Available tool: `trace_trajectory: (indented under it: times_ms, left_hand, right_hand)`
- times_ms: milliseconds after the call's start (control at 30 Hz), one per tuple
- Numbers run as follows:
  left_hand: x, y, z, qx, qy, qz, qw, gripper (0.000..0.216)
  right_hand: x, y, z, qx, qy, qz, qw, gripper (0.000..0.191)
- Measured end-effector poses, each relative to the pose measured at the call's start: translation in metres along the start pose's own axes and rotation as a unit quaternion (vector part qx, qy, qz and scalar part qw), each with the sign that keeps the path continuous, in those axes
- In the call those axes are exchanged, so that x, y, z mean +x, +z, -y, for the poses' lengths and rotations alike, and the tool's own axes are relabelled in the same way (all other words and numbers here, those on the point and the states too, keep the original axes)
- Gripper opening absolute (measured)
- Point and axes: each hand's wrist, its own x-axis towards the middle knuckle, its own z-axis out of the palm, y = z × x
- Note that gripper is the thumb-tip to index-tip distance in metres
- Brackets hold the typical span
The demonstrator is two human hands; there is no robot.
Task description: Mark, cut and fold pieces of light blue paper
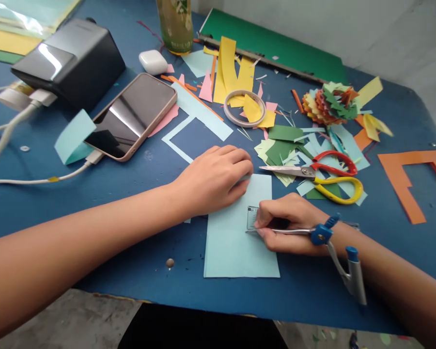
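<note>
Centre: left hand [223, 180], fingers bent, is resting on paper [236, 254]; any grip I can't tell. Lower centre: the paper is lying flat, bearing a ruler [252, 217]. Right of centre: right hand [292, 213], pinching a compass [321, 234], is seemingly scoring; next move calling for steadiness.

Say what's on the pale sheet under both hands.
The left hand covers the upper left of the sheet; the right hand, holding a compass, and a clear marked piece are over its right. Hands hide what's beneath.

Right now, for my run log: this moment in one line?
left hand: on light-blue paper | right hand: holding compass | scissors: on paper scraps
</note>
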Motion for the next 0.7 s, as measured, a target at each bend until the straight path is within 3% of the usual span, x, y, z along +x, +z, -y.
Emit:
trace_trajectory:
  times_ms: [400,467,600,700]
  left_hand:
    - [0.0,0.004,-0.004,0.074,0.009,0.005,0.997,0.017]
    - [-0.001,0.004,-0.004,0.075,0.01,0.002,0.997,0.017]
    - [0.0,0.003,-0.004,0.075,0.009,0.0,0.997,0.018]
    - [0.0,0.002,-0.003,0.07,0.011,0.004,0.997,0.017]
  right_hand:
    - [0.007,-0.004,0.021,-0.113,-0.013,0.112,0.987,0.02]
    - [0.008,-0.005,0.019,-0.091,0.002,0.105,0.99,0.017]
    - [0.005,-0.007,0.004,0.052,0.054,0.048,0.996,0.013]
    - [0.005,-0.006,-0.003,0.06,0.058,-0.014,0.996,0.013]
